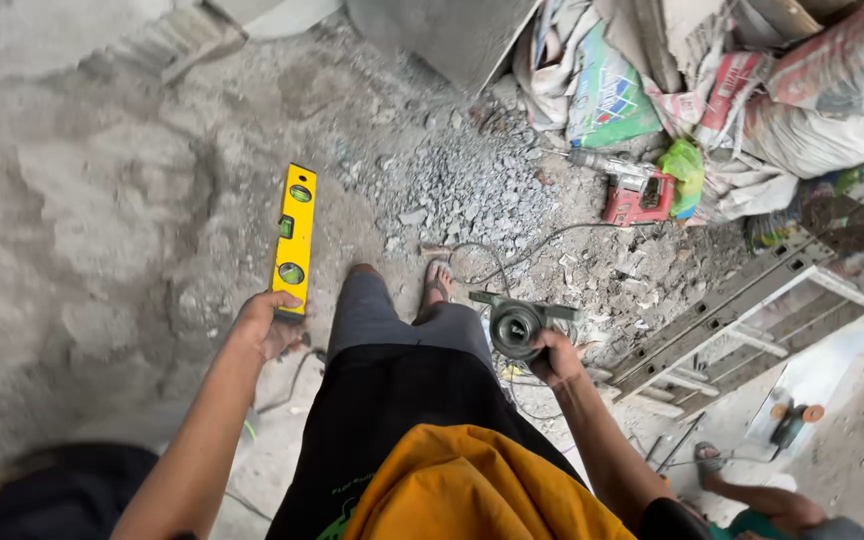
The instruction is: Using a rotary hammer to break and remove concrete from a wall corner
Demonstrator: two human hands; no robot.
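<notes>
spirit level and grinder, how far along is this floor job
Done: a patch of concrete is already broken into grey rubble. In hand: the left hand grips a yellow spirit level, the right hand an angle grinder, both held off the ground. Left: rubble uncleared, red drill lying idle, the rough floor apparently unfinished.

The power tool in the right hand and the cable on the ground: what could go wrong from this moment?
1. The cable loops across the rubble right by the sandalled foot; it could catch the foot.
2. The loose broken stone gives poor footing, and open sandals protect little.
3. Both hands are full: the left hand grips the yellow spirit level, the right hand the power tool, so a stumble might be hard to break.
</notes>
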